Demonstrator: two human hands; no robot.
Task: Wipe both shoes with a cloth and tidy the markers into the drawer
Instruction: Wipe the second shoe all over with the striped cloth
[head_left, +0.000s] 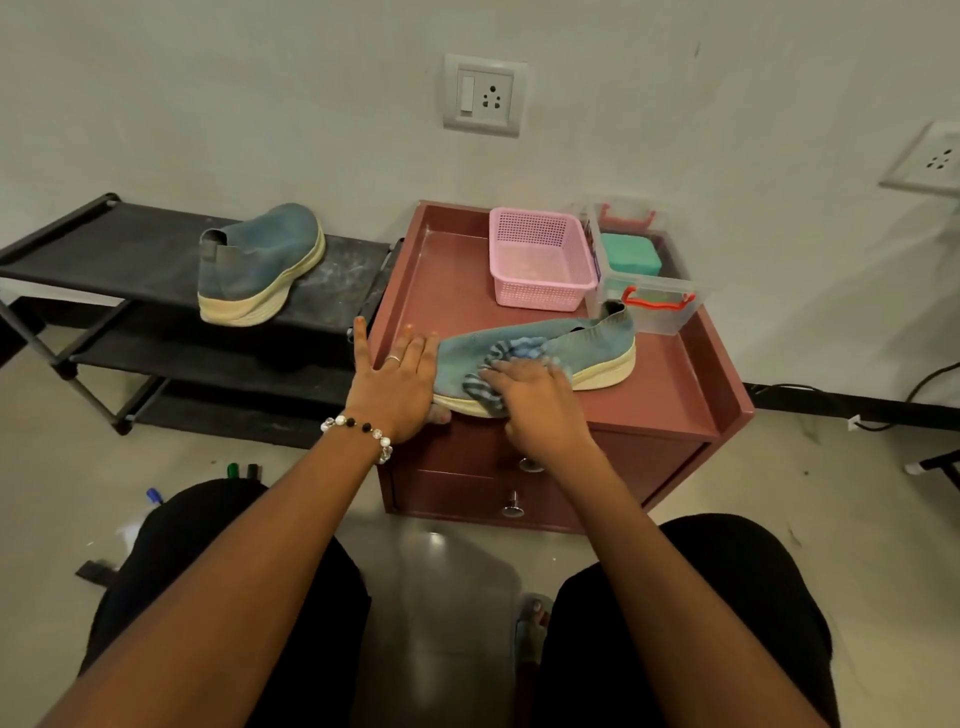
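Fingers of the right hand press a striped cloth flat onto a blue shoe lying atop a maroon drawer cabinet. The left hand, fingers straight, steadies its toe. The second shoe sits on a black rack; markers lie on the floor.

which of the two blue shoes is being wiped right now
The shoe on the cabinet: the right hand presses the striped cloth on it while the left hand steadies its toe. The shoe on the rack sits untouched.
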